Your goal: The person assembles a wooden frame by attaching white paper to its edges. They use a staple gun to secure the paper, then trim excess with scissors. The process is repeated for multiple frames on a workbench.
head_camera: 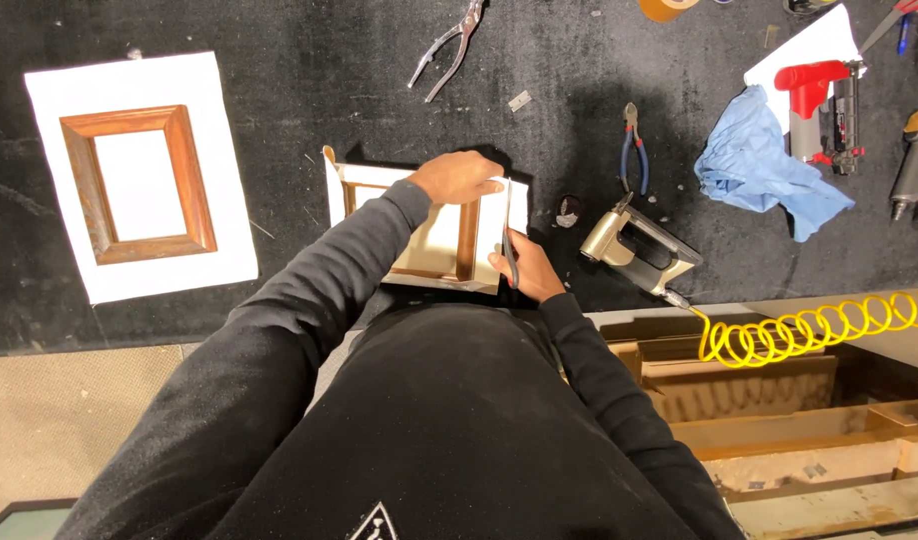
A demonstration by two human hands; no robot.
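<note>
At the far left of the black tabletop (309, 70) lies a brown wooden picture frame (139, 183), resting flat on a white sheet (54, 180) that reaches well past its edges. Further right, close to the person's body, a second small frame (449, 240) with a wooden inner moulding and a pale paper backing sits at the near edge of the tabletop. The left hand (459, 177) lies over the far side of this frame, fingers curled down and pressed on its top edge, touching it. The right hand (524, 268) is at the frame's near right corner, closed around a slim dark tool (510, 258) whose tip meets the frame's right edge. Above the frame, near the far edge, lies a pair of metal pliers (449, 45). Right of the hands, a beige pneumatic stapler (634, 245) sits on the tabletop, a coiled yellow air hose (819, 328) running from it to the right. Blue-handled pliers (634, 150) lie just beyond it. Further right is a crumpled blue cloth (759, 165), and beside it a red-topped nail gun (824, 110).
</note>
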